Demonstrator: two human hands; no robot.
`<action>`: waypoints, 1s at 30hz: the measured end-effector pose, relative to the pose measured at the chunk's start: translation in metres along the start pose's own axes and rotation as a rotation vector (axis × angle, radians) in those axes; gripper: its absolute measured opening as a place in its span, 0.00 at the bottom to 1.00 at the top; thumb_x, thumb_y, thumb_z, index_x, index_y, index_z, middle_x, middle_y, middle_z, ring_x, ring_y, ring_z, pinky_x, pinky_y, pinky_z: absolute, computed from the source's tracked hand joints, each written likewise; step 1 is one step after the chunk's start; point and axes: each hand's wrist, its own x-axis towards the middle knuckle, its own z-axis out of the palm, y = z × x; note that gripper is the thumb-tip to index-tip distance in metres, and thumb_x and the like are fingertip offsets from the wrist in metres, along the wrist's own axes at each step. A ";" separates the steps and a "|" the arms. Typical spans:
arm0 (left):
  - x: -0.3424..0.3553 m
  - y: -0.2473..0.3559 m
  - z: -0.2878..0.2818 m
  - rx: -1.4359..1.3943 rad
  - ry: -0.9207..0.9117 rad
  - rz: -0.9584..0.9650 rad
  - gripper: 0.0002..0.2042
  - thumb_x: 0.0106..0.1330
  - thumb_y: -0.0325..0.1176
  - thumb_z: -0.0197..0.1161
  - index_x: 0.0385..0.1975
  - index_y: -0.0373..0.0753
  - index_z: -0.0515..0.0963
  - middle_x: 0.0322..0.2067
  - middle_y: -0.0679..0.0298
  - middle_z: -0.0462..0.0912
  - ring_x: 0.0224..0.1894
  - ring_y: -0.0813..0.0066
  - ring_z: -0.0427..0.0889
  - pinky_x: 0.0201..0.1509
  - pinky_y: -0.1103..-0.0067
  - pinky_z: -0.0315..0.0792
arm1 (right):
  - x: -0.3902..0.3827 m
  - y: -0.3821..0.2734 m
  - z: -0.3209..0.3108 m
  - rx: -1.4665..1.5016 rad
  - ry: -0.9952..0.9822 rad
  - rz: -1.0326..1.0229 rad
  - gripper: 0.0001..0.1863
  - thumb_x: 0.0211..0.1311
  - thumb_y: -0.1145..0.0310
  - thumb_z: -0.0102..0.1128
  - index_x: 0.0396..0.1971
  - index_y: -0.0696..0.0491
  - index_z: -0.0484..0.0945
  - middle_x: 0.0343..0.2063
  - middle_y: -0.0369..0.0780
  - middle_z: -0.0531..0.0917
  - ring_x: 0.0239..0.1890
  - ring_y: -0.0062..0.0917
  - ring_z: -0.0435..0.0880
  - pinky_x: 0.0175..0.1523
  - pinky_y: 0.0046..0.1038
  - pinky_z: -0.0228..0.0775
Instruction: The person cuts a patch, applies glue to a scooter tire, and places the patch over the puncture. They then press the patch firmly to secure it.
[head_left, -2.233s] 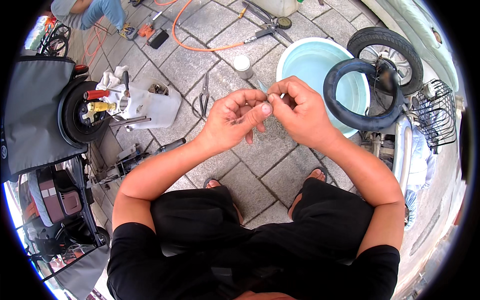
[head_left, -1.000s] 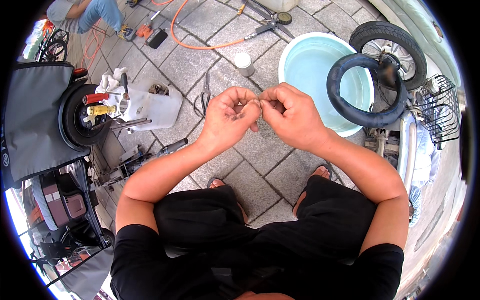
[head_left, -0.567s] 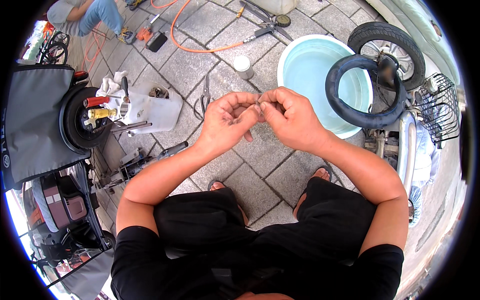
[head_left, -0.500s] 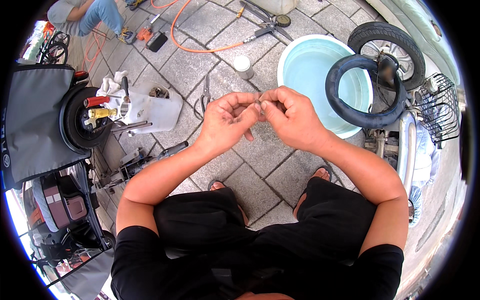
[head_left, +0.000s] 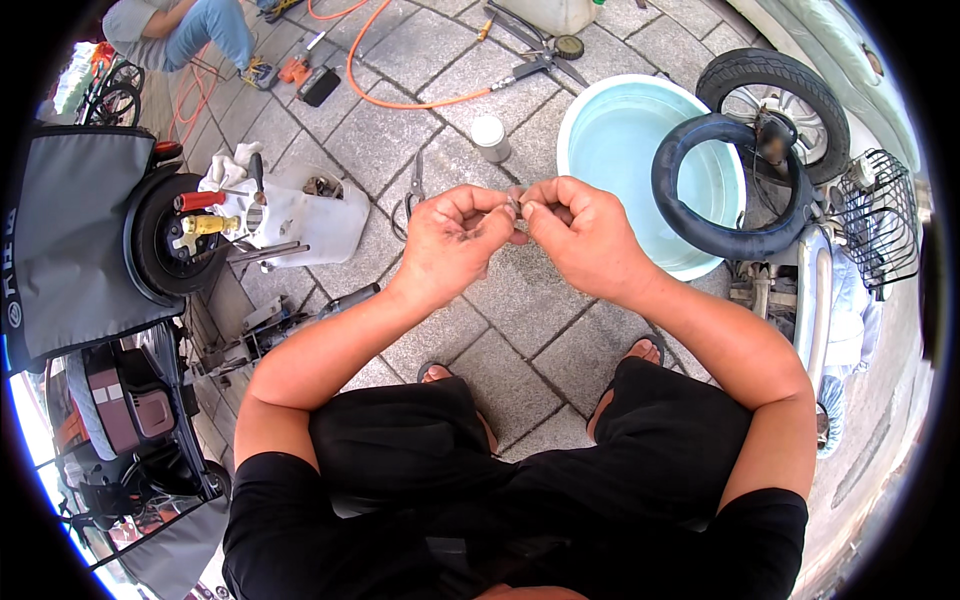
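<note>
Nearest, black shorts are seen, with a sandalled foot set on the grey paving at left and another at right. Beyond them, both forearms are reached forward and the hands are brought together over the paving.

A small piece is held where the fingertips meet, between scissors and basin; it is mostly hidden, and its kind cannot be told. It is pinched by thumb and forefinger of the left hand, the palm of which is smudged dark. It is likewise pinched by thumb and forefinger of the right hand, the other fingers being curled under.

At left, a white plastic container is topped with red- and yellow-handled tools. Just beyond the left hand, scissors are laid on the paving. At right, a water-filled basin is overlapped by a black inner tube.

Farther, a white-lidded canister is stood upright. Farther right, a tyred wheel is seen; far centre, an orange hose is stretched over the paving.
</note>
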 end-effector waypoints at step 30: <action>0.016 -0.009 -0.026 -0.254 -0.017 -0.034 0.02 0.74 0.27 0.62 0.41 0.38 0.77 0.45 0.57 0.88 0.36 0.70 0.92 0.18 0.87 0.58 | 0.017 0.013 -0.041 -0.167 -0.064 0.209 0.10 0.68 0.72 0.59 0.44 0.62 0.79 0.27 0.37 0.81 0.20 0.16 0.77 0.26 0.22 0.70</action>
